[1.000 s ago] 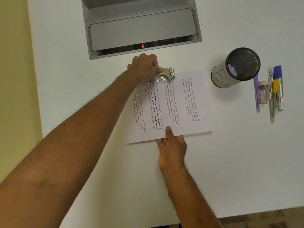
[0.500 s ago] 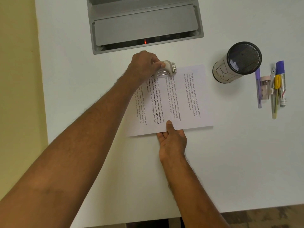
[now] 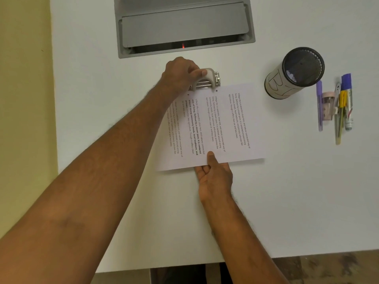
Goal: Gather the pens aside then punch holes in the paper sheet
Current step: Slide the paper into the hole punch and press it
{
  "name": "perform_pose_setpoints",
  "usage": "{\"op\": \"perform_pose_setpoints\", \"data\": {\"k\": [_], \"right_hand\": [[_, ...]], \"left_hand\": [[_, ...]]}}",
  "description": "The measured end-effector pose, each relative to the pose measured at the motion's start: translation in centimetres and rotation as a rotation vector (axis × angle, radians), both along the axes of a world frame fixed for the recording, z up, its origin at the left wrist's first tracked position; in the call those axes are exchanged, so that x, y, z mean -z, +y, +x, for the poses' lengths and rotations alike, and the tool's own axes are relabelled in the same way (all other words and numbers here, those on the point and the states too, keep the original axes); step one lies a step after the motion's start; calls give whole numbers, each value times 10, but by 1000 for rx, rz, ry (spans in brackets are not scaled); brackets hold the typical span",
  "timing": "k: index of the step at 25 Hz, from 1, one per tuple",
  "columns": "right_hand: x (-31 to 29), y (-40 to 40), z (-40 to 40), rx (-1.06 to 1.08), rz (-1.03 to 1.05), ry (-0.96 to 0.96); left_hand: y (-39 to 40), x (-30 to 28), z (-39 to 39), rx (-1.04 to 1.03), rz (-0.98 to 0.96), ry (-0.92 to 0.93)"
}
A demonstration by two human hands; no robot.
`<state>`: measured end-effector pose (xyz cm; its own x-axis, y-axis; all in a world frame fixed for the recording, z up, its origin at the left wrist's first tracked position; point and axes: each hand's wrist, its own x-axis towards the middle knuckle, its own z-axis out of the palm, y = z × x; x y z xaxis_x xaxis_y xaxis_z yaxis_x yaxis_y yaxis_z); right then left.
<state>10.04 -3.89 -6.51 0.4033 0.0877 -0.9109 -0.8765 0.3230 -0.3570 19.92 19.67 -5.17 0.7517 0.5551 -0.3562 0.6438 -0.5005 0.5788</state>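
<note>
Printed paper sheet (image 3: 221, 124) flat on table, two holes at far edge beside metal hole punch (image 3: 207, 79); pens (image 3: 338, 107) grouped far right.

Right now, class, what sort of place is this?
Probably an office or study desk: a white table with a grey cable hatch, a printed sheet, a hole punch and pens.

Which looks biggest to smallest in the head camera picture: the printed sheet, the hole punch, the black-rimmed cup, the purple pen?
1. Printed sheet
2. Black-rimmed cup
3. Hole punch, partly hidden by the left hand, so its rank against the pen is unsure
4. Purple pen
</note>
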Motion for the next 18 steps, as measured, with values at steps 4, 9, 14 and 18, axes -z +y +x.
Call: {"op": "perform_pose_setpoints", "data": {"k": [4, 9, 14, 18], "right_hand": [[-2, -17, -8, -5, 2, 6], [-12, -39, -14, -109, 0, -26], [-26, -62, -9, -118, 43, -10], [-36, -72, -16, -72, 94, 42]], "left_hand": [[-6, 2, -15, -81, 29, -95], [-38, 2, -64, -256, 131, -294], [-74, -8, -140, -511, 89, -232], [-124, -21, -214, -919, -203, -78]]}}
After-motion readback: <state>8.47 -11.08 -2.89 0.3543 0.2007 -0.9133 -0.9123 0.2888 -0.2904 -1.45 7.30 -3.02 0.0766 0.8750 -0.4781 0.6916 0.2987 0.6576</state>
